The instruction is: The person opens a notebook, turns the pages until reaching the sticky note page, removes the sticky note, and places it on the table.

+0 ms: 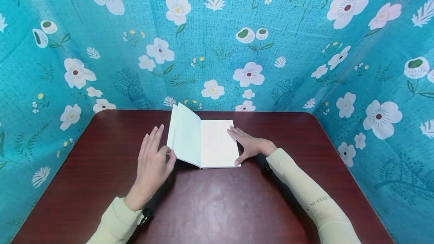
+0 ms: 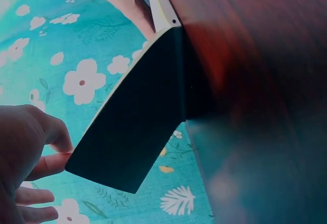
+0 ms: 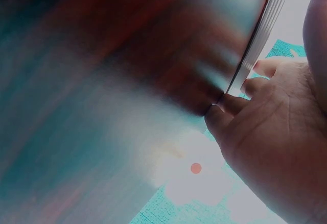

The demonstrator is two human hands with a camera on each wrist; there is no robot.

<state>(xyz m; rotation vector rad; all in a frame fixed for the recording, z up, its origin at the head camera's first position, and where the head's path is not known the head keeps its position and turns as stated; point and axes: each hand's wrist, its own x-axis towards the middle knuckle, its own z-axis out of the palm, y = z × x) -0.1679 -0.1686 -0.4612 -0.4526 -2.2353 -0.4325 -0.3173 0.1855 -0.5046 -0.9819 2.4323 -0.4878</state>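
Observation:
An open notebook (image 1: 218, 144) with blank white pages lies on the table, its left side raised at a slant. My left hand (image 1: 152, 163) pinches the lower outer corner of that raised side between thumb and index finger, the other fingers extended. The left wrist view shows the dark cover (image 2: 122, 116) from behind, with the left hand (image 2: 30, 157) at its corner. My right hand (image 1: 249, 144) rests spread along the right page's outer edge, thumb at the lower corner. In the right wrist view, the right hand's (image 3: 276, 127) fingers touch the page edges (image 3: 260, 29).
The notebook lies near the back of a dark reddish-brown table (image 1: 217, 206) with rounded far corners. A blue floral curtain (image 1: 203, 48) hangs behind the table and along both sides.

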